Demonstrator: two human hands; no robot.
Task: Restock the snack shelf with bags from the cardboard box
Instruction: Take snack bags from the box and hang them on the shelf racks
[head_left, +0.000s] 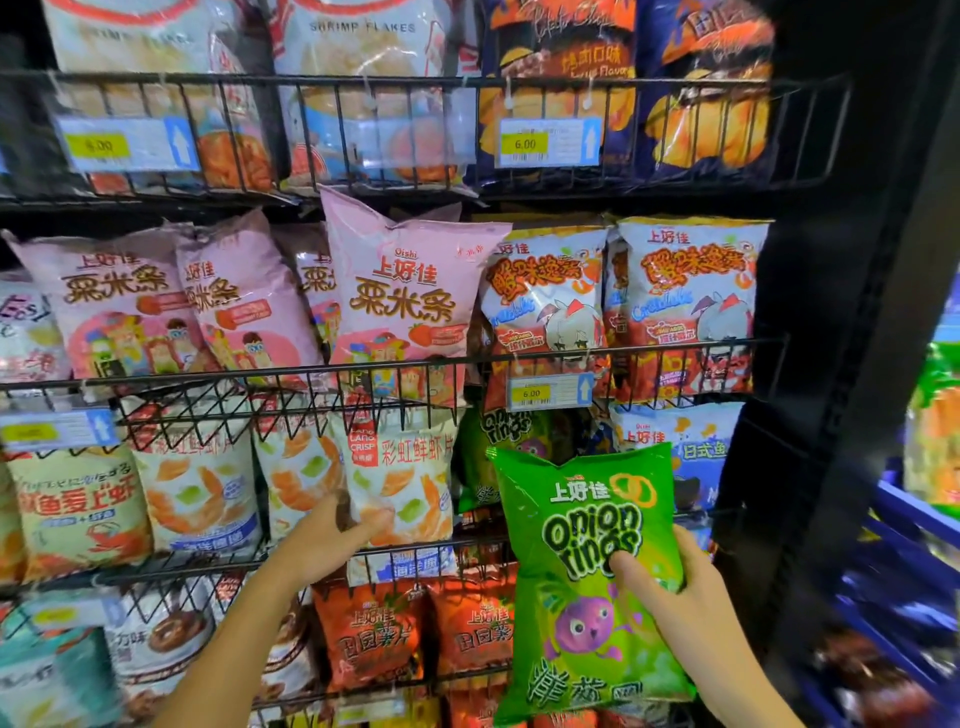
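Note:
My right hand (670, 587) grips a green onion rings bag (587, 613) upright in front of the shelf, thumb pressed on its front. Just behind its top edge, another green onion rings bag (493, 447) stands in the third shelf row. My left hand (327, 540) holds the lower left edge of a white shrimp chip bag (410, 483) that stands in that same row. The cardboard box is out of view.
Black wire shelves (415, 369) carry rows of snack bags: pink corn stick bags (405, 296), crab-flavour bags (691, 291), orange chip bags (374, 634) below. Yellow price tags (530, 395) hang on the rails. A black upright post (831, 312) bounds the right side; blue shelving (904, 519) lies beyond.

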